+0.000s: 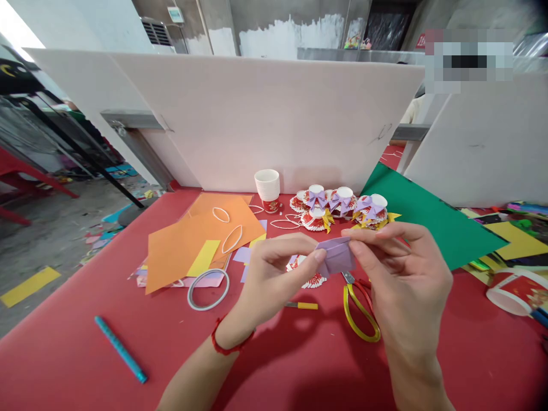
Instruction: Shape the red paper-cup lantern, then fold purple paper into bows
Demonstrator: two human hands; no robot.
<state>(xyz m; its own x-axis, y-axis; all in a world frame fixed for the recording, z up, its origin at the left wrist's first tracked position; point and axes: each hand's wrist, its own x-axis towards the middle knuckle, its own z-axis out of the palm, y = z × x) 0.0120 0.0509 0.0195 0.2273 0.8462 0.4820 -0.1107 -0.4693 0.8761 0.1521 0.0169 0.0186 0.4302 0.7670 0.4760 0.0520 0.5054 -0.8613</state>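
Observation:
A small piece of folded purple paper (340, 255) is held up over the table between my two hands. My left hand (278, 274) pinches its left edge between thumb and fingers. At its upper right corner, the thumb and fingertips of my right hand (402, 274) are closed on it. Below the paper lie scissors (362, 319) with one yellow and one red handle, and a small yellow-handled tool (307, 306). A red and white pleated paper piece (314, 281) shows partly behind my left hand.
Several cup-paper crafts with purple bows (342, 200) stand at the back beside stacked paper cups (268, 188). Orange sheets (205, 228), a tape roll (208, 289) and a teal pen (120, 349) lie left. Green card (436, 217) and a tipped cup (516, 291) are right. A white partition (291, 120) rises behind.

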